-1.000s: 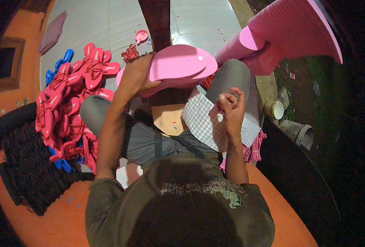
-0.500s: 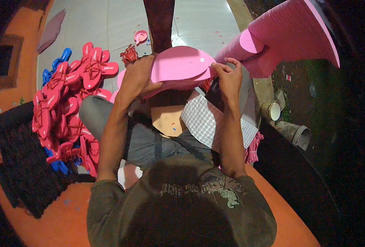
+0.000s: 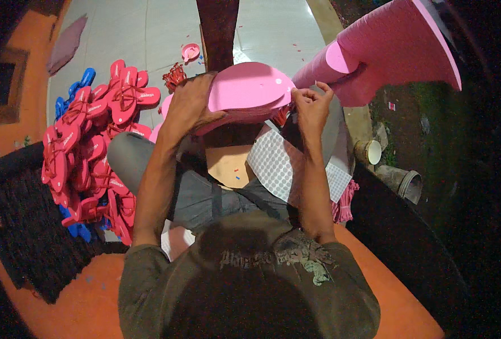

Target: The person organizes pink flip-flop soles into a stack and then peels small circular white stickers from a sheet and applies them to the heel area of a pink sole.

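Note:
A stack of pink sandal soles (image 3: 245, 87) lies across in front of me, its top sole bearing a small round white sticker (image 3: 279, 81) near the right end. My left hand (image 3: 191, 104) is wrapped round the left part of the stack, thumb on the near side. At the right end, the thumb and forefinger of my right hand (image 3: 311, 106) pinch together against the edge of a sole just under the top one. Whatever is between those fingertips is too small to make out. Below the right forearm rests a sheet of round white stickers (image 3: 273, 161).
Red finished sandals (image 3: 83, 152) are heaped on the left, with blue sandals (image 3: 81, 85) among them. Long stacks of pink soles (image 3: 397, 51) lean at the right. Red straps (image 3: 174, 76) and a small pink dish (image 3: 190, 52) sit beyond the stack. Buckets (image 3: 403, 183) lie at the right.
My right hand stays at the sole's edge, with its fingers drawn slightly closer together. My left hand keeps its hold, and the whole view has shifted slightly.

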Action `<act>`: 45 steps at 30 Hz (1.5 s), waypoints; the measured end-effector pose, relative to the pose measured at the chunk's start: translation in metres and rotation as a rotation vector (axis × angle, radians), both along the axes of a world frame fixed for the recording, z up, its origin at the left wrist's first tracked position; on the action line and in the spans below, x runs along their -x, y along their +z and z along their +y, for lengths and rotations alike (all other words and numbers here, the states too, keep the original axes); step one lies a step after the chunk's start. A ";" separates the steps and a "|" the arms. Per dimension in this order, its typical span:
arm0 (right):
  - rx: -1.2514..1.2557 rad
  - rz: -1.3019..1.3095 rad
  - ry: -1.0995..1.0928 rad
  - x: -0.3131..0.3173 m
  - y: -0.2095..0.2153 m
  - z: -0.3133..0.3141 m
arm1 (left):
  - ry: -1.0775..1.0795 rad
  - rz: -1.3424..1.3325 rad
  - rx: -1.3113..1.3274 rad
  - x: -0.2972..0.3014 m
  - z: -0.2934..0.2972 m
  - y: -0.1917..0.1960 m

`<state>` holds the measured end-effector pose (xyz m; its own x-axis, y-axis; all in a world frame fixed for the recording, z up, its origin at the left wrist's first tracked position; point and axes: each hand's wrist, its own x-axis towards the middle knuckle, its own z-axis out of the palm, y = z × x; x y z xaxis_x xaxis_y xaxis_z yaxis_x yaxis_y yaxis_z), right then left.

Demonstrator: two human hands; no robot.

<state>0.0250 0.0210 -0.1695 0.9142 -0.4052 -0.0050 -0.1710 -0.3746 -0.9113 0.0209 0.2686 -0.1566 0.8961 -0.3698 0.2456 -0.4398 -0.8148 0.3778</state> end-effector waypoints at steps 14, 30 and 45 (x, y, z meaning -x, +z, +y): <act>-0.480 0.101 -0.037 0.017 0.039 -0.006 | 0.196 0.122 0.185 0.011 0.015 0.057; -0.127 0.228 0.082 -0.004 -0.014 0.005 | 0.293 0.105 0.116 0.023 0.048 0.018; -0.079 0.193 0.147 -0.006 -0.029 -0.012 | 0.033 -0.008 0.108 0.011 0.014 0.030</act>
